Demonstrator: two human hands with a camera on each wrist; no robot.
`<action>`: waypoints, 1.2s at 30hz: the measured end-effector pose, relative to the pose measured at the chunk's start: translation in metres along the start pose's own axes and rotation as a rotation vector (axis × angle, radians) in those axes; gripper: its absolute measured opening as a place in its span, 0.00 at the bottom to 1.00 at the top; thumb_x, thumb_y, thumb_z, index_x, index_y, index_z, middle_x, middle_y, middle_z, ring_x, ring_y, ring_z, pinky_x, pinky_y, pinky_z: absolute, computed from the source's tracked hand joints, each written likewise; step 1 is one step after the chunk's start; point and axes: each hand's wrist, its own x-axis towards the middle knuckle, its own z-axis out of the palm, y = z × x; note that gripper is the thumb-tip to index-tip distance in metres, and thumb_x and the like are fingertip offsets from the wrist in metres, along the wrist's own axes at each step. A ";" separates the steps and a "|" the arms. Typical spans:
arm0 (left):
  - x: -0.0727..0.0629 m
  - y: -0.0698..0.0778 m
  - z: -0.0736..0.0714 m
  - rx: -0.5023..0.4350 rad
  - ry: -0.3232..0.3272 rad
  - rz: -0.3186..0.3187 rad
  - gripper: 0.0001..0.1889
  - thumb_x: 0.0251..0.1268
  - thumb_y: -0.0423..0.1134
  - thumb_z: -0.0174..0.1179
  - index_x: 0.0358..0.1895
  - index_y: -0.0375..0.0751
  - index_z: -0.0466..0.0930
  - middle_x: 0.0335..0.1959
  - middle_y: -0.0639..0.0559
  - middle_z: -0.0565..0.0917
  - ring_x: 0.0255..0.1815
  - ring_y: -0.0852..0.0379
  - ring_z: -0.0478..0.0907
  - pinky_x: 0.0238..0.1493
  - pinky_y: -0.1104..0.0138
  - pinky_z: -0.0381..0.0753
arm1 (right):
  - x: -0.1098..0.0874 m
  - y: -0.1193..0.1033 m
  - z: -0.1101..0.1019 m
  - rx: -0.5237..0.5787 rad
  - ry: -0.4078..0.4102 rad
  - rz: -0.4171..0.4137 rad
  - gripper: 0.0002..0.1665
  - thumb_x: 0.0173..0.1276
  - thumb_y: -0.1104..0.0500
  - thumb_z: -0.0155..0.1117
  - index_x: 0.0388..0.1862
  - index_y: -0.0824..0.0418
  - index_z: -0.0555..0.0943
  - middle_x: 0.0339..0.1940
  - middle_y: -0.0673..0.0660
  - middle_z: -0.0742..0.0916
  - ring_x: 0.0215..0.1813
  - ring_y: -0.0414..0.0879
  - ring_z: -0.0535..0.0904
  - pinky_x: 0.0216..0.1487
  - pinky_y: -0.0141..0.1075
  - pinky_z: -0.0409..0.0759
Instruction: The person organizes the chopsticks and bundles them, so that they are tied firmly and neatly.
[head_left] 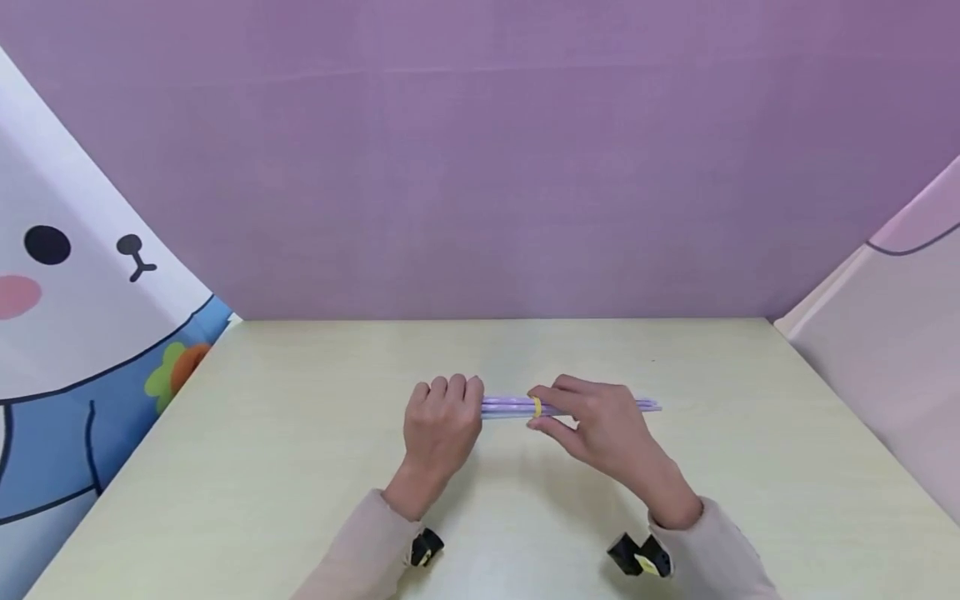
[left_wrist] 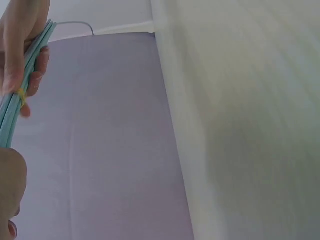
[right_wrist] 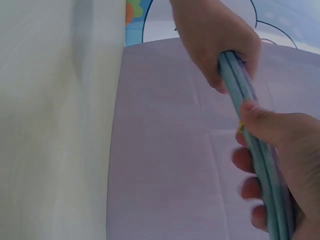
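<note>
A bundle of slim purple and pale teal chopsticks (head_left: pixel 504 407) is held level above the table, with its thin tips pointing right in the head view. My left hand (head_left: pixel 444 423) is wrapped in a fist around the left end and hides it. A yellow rubber band (head_left: pixel 537 407) circles the bundle near its middle. My right hand (head_left: pixel 596 421) holds the bundle beside that band, thumb on the near side and fingers on the far side. In the right wrist view the right thumb (right_wrist: pixel 260 120) lies along the teal sticks (right_wrist: pixel 267 185), close to the band.
Beneath both hands is a pale wood-look table (head_left: pixel 315 467). A purple cloth wall (head_left: pixel 480 192) stands at its back edge. Printed cartoon panels rise at the left (head_left: pixel 82 333) and right (head_left: pixel 885 333). Small black devices (head_left: pixel 640 556) sit at both wrists.
</note>
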 end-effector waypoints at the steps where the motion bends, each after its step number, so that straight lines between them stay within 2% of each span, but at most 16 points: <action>1: 0.000 0.000 0.000 0.001 0.005 0.003 0.14 0.60 0.28 0.48 0.16 0.43 0.69 0.11 0.52 0.73 0.10 0.58 0.63 0.15 0.71 0.57 | 0.000 -0.001 0.000 -0.025 0.001 0.000 0.27 0.69 0.36 0.47 0.37 0.53 0.86 0.23 0.43 0.81 0.17 0.30 0.65 0.18 0.20 0.59; 4: -0.001 0.000 0.001 0.012 0.020 0.014 0.15 0.62 0.29 0.46 0.17 0.43 0.70 0.11 0.52 0.74 0.10 0.59 0.64 0.15 0.71 0.57 | 0.001 -0.004 0.001 -0.077 -0.008 -0.004 0.30 0.69 0.34 0.43 0.38 0.51 0.86 0.21 0.43 0.77 0.16 0.30 0.61 0.17 0.20 0.54; 8: -0.001 -0.001 0.000 0.014 0.014 0.022 0.17 0.65 0.29 0.43 0.17 0.43 0.71 0.11 0.52 0.74 0.10 0.59 0.63 0.15 0.71 0.56 | 0.001 -0.006 0.003 -0.109 -0.054 -0.020 0.30 0.71 0.35 0.39 0.44 0.50 0.84 0.21 0.44 0.75 0.17 0.32 0.60 0.18 0.22 0.55; 12: 0.002 -0.002 0.000 0.014 0.029 0.026 0.17 0.65 0.29 0.43 0.17 0.43 0.71 0.11 0.53 0.74 0.10 0.59 0.63 0.15 0.71 0.55 | 0.000 -0.006 0.005 -0.138 -0.065 -0.015 0.30 0.72 0.35 0.38 0.46 0.50 0.83 0.22 0.44 0.75 0.16 0.34 0.60 0.18 0.23 0.57; 18: 0.006 -0.006 0.005 0.013 0.081 0.012 0.18 0.65 0.29 0.45 0.15 0.44 0.69 0.10 0.53 0.72 0.10 0.59 0.62 0.15 0.71 0.57 | -0.003 0.008 -0.008 -0.070 -0.093 0.062 0.28 0.67 0.35 0.50 0.48 0.53 0.83 0.26 0.44 0.82 0.21 0.32 0.68 0.21 0.24 0.64; 22: 0.006 -0.012 0.007 0.021 0.101 -0.017 0.20 0.70 0.35 0.46 0.15 0.43 0.71 0.11 0.52 0.74 0.11 0.57 0.66 0.15 0.69 0.60 | -0.006 0.024 -0.020 0.008 -0.067 0.120 0.23 0.60 0.37 0.61 0.41 0.52 0.86 0.27 0.42 0.86 0.21 0.28 0.71 0.21 0.23 0.67; 25: 0.006 -0.016 0.007 -0.002 0.123 -0.003 0.21 0.72 0.39 0.47 0.15 0.43 0.72 0.11 0.53 0.74 0.11 0.57 0.67 0.15 0.69 0.62 | -0.009 0.034 -0.024 0.117 -0.020 0.157 0.16 0.51 0.45 0.73 0.34 0.52 0.87 0.25 0.44 0.87 0.20 0.26 0.69 0.21 0.21 0.65; 27: 0.007 -0.019 0.007 -0.021 0.137 0.013 0.22 0.72 0.41 0.47 0.15 0.43 0.71 0.11 0.53 0.73 0.11 0.57 0.66 0.15 0.69 0.62 | -0.011 0.040 -0.025 0.226 0.010 0.182 0.13 0.45 0.54 0.78 0.32 0.55 0.88 0.24 0.47 0.87 0.19 0.27 0.68 0.20 0.21 0.64; 31: 0.010 -0.022 0.006 -0.054 0.167 0.018 0.21 0.70 0.42 0.49 0.14 0.43 0.70 0.11 0.53 0.74 0.12 0.56 0.67 0.15 0.68 0.63 | -0.015 0.050 -0.025 0.447 0.033 0.226 0.16 0.39 0.68 0.79 0.31 0.60 0.88 0.24 0.51 0.88 0.19 0.28 0.71 0.19 0.22 0.68; 36: 0.012 -0.025 0.007 -0.120 0.172 -0.001 0.22 0.70 0.39 0.47 0.13 0.42 0.69 0.11 0.52 0.73 0.12 0.55 0.67 0.14 0.69 0.62 | -0.021 0.056 -0.027 0.665 0.029 0.275 0.17 0.40 0.76 0.75 0.33 0.68 0.87 0.30 0.44 0.89 0.20 0.29 0.76 0.18 0.25 0.72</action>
